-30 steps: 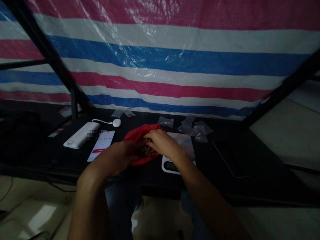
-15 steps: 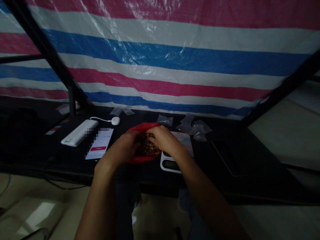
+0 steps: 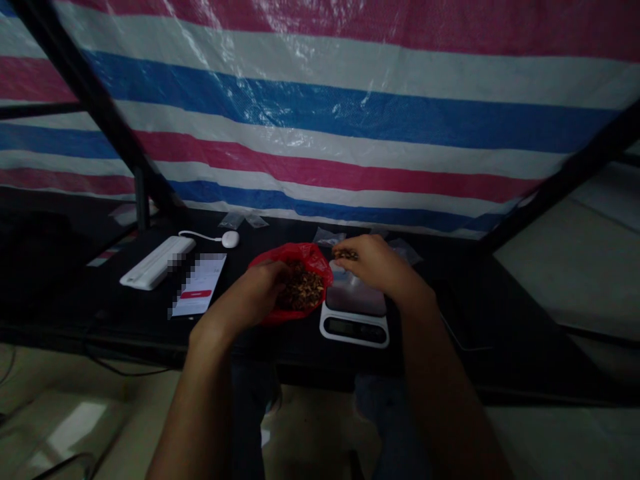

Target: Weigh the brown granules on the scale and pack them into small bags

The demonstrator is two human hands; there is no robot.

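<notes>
A red plastic bag (image 3: 317, 255) stands with its mouth spread, full of small brown dried pieces (image 3: 305, 290). My left hand (image 3: 255, 291) is at the bag's left rim, fingers curled over it and partly hidden against the contents. Over the back of a white kitchen scale (image 3: 327, 325) with a metal plate (image 3: 357, 300), my right hand (image 3: 377, 265) pinches a small clump of the brown pieces (image 3: 346, 254) between thumb and fingers. The scale sits just right of the bag, and its display looks dark.
Small clear zip bags (image 3: 327, 237) lie along the back of the black table, some behind my right hand. To the left are a lit phone (image 3: 200, 287), a white oblong device (image 3: 157, 263) and a round white piece (image 3: 231, 239) on a cord. A dark tablet-like slab (image 3: 457, 320) lies right.
My right hand has come out of the red bag and moved right, over the scale, with a clump of brown pieces. My left hand stays at the bag's rim.
</notes>
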